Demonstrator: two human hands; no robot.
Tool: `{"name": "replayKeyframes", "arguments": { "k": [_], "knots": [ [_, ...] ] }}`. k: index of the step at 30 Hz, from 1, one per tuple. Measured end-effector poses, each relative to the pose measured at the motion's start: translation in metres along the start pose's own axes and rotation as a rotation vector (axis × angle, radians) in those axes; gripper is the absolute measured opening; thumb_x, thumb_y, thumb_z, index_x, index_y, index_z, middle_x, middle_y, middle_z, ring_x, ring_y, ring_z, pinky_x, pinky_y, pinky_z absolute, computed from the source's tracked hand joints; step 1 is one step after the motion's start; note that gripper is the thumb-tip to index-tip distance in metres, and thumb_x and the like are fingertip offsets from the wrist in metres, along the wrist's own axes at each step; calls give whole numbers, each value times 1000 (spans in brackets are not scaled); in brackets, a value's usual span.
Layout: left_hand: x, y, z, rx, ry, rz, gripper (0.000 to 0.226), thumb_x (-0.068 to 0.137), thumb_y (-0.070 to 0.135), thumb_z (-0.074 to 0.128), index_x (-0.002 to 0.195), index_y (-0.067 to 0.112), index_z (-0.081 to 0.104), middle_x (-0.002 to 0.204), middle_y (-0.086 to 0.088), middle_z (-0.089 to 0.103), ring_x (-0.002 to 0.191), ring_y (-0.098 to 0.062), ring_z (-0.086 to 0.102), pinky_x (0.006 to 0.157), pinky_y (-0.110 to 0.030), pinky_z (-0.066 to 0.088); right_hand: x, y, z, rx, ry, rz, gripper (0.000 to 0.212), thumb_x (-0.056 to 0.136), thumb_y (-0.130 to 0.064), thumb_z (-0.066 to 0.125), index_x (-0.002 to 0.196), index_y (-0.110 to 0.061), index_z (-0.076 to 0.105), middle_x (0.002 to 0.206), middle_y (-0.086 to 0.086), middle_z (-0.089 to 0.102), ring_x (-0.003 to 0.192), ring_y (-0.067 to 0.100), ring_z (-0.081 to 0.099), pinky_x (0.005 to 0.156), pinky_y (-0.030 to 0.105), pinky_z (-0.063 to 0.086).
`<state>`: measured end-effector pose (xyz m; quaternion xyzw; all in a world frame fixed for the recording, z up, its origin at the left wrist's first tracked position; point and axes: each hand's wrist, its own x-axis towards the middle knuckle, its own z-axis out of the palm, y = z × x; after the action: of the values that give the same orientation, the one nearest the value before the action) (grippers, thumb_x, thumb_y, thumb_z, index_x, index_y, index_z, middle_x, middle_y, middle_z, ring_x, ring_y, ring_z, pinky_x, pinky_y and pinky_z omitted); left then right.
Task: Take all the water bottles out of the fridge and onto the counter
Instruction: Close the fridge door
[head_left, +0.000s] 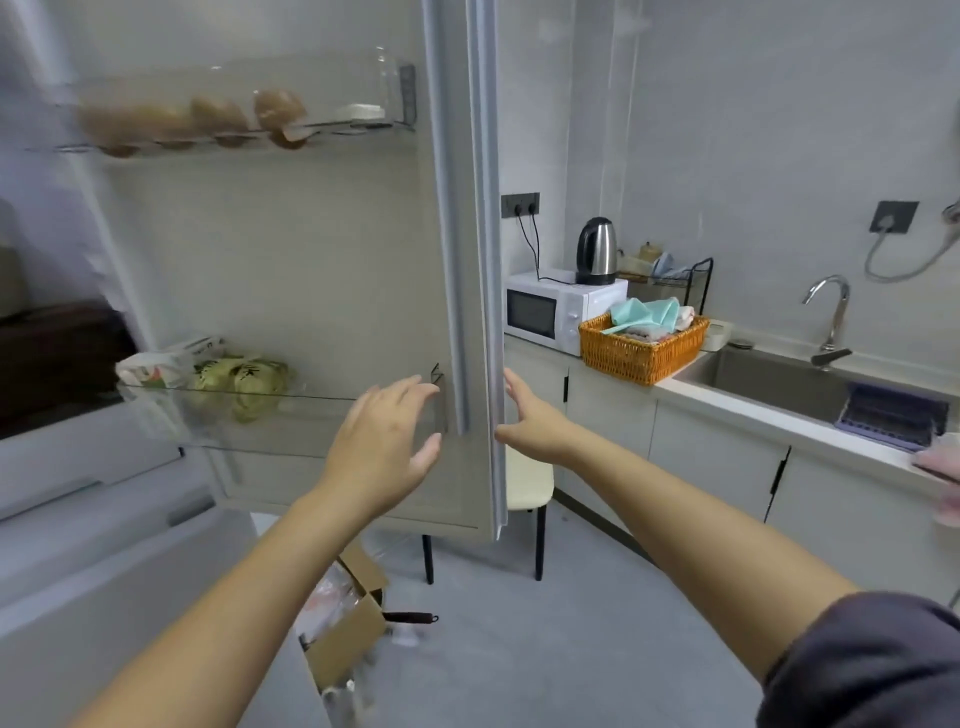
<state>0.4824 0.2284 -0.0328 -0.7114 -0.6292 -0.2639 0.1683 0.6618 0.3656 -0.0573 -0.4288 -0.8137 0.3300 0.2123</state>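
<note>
- Nearest, lower centre: left hand (384, 441), fingers spread and slack, holding nothing, before the clear plastic lower door shelf (249, 415).
- Beside it, right hand (530, 421), fingers straight, empty, at the edge of the tall white fridge door (311, 260); contact cannot be told.
- Advice: move the door by its edge, fingers clear of the seal.
- Water bottles: none plainly visible.
- Far right: pale stone counter (779, 423).
</note>
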Motion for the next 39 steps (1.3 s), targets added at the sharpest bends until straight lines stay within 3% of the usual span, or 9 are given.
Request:
{"name": "replayKeyframes", "arguments": {
  "k": [4,8,11,15,18,21,27,30,39],
  "knots": [
    [-6,-5,-8,-60,-10,28,53,90,29,61,139,14,46,121,0,62,110,-23,55,103,-34,32,-5,-11,18,64,66,55,88,93,-16,56,157,-26,-3,164,6,16,143,29,34,103,31,38],
    [-33,-4,-23,-109,66,-18,50,88,24,64,134,11,50,103,-1,65,94,-25,57,93,-36,37,-28,-24,23,95,134,67,76,96,-14,52,157,-26,8,158,8,32,126,38,52,97,38,50],
    [-67,-11,-41,-109,113,-91,45,88,22,66,131,10,54,97,-2,66,92,-26,57,88,-38,41,-50,-40,24,37,153,10,52,98,-19,51,148,-16,37,135,11,58,112,29,62,94,38,53],
    [-110,-23,-73,-69,132,-262,44,89,27,65,129,12,57,103,-4,68,103,-25,54,83,-36,43,-82,-68,26,-12,-72,-119,20,96,-27,61,102,-8,66,101,7,73,98,20,69,95,39,53],
    [-140,-29,-97,-28,111,-355,52,88,31,64,136,17,50,115,-4,64,114,-26,50,92,-40,45,-102,-91,45,-31,-176,-227,25,92,-30,67,102,-7,69,101,3,74,99,17,69,96,37,52],
    [-170,-32,-118,-20,134,-418,59,88,36,61,142,22,40,132,-5,56,125,-28,44,106,-45,39,-114,-118,75,22,-230,-333,13,89,-28,72,100,-22,71,97,-7,73,97,13,69,89,29,54],
    [-214,-40,-158,-82,329,-512,73,89,43,61,149,26,22,151,-3,37,137,-21,37,107,-38,35,-115,-164,125,49,-394,-444,51,90,-26,71,138,-22,55,134,-3,63,118,5,59,102,24,47],
    [-229,-54,-177,-56,411,-542,76,90,44,59,152,22,21,157,1,27,143,-16,28,113,-36,30,-107,-192,142,19,-390,-517,62,92,-29,67,148,-32,40,147,-9,49,134,6,46,113,32,38],
    [-265,-131,-217,-111,623,-662,76,87,47,64,148,28,23,146,4,41,127,-14,45,96,-38,49,-65,-289,224,-111,-405,-739,87,90,-26,61,153,-48,5,164,-16,4,148,4,16,111,20,18]
  ]
}}
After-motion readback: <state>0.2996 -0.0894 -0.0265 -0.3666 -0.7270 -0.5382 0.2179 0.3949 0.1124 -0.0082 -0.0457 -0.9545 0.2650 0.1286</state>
